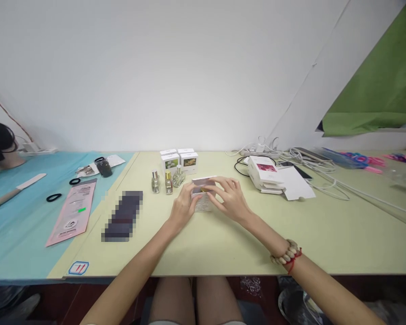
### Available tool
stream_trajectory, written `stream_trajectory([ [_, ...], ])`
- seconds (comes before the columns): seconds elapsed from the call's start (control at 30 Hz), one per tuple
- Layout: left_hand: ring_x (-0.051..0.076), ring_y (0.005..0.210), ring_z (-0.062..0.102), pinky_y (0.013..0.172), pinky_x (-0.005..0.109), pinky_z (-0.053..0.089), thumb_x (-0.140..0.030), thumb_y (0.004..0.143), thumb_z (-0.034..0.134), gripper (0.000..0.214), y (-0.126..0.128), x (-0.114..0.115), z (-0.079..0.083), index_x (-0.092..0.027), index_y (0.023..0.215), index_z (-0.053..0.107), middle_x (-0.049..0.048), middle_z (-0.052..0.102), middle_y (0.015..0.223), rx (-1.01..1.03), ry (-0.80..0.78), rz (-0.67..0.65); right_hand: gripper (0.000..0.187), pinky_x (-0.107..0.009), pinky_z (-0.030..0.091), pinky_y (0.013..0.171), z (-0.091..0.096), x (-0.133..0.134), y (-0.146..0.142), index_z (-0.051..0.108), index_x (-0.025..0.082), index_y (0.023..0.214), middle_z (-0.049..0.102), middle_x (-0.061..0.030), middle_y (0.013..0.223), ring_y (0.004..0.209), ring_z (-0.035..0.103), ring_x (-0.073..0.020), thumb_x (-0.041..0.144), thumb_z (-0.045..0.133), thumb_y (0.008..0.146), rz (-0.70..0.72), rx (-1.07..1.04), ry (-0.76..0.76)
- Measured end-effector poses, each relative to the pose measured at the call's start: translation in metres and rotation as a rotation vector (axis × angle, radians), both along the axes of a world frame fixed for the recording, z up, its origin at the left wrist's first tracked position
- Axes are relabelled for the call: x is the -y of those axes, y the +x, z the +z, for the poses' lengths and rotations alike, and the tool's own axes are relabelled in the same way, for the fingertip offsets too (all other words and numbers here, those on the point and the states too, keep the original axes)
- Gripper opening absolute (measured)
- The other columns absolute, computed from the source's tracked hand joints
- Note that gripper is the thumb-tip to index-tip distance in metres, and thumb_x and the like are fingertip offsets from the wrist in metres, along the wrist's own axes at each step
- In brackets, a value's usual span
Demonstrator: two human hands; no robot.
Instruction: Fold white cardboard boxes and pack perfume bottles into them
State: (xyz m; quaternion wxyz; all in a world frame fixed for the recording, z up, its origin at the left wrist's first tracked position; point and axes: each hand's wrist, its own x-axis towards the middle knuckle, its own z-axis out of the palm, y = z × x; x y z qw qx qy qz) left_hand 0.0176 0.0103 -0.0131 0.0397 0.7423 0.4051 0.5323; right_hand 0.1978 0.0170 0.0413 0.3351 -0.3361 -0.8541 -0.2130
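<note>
A small white cardboard box (203, 206) with a greyish picture panel stands upright just above the table between my hands. My left hand (183, 205) grips its left side, thumb in front. My right hand (229, 197) has its fingers at the box's top and right side, partly covering the picture. Something gold-coloured shows between the fingers, too small to make out. Left of the box stand three glass perfume bottles: one with a silver cap (155, 183), one with a gold cap (168, 184) and a rounder one (179, 178). Behind them are several white picture boxes (189, 163).
At right lie white boxes (265, 174), a folded white card (298, 183), tangled cables (325, 174) and a phone (295, 170). Leftward are a pixelated dark item (123, 216), a pink packet (74, 212), black rings (54, 197), a jar (103, 168) and a knife (30, 181).
</note>
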Motion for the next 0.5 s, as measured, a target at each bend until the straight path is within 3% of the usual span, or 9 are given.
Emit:
stream_trajectory([
  [0.1,0.014,0.099,0.058,0.077,0.031,0.054,-0.028,0.086,0.05,0.034,-0.002,-0.003,-0.004,-0.021,0.115,0.035,0.0086,0.051,0.115,0.118,-0.036,-0.065,0.014,-0.035,0.033,0.086,0.001,0.002,0.006,0.065,0.025,0.092,0.058,-0.0057,0.111,0.102,0.051,-0.0201,0.026,0.053,0.084,-0.069,-0.149,0.043],
  [0.2,0.014,0.099,0.058,0.075,0.031,0.056,-0.028,0.084,0.053,0.033,-0.003,-0.004,-0.003,-0.022,0.112,0.036,0.0076,0.051,0.113,0.143,-0.054,-0.108,0.019,-0.037,0.034,0.087,0.004,0.002,0.008,0.064,0.026,0.098,0.054,-0.0076,0.116,0.106,0.049,-0.0226,0.027,0.054,0.083,-0.106,-0.15,0.041],
  [0.33,0.015,0.098,0.059,0.074,0.031,0.056,-0.027,0.084,0.054,0.031,-0.005,-0.005,-0.001,-0.023,0.11,0.038,0.0069,0.053,0.111,0.136,-0.051,-0.133,0.028,-0.041,0.032,0.092,0.01,0.0,0.004,0.059,0.026,0.109,0.047,-0.0094,0.126,0.115,0.042,-0.0258,0.027,0.052,0.083,-0.142,-0.087,-0.026],
  [0.5,0.014,0.098,0.058,0.076,0.031,0.055,-0.027,0.084,0.053,0.038,-0.007,-0.005,0.0,-0.024,0.119,0.036,0.0085,0.051,0.118,0.105,-0.055,-0.119,0.022,-0.043,0.033,0.092,0.021,-0.005,0.001,0.061,0.024,0.1,0.048,-0.0085,0.125,0.115,0.042,-0.0267,0.025,0.055,0.078,-0.119,-0.126,-0.149],
])
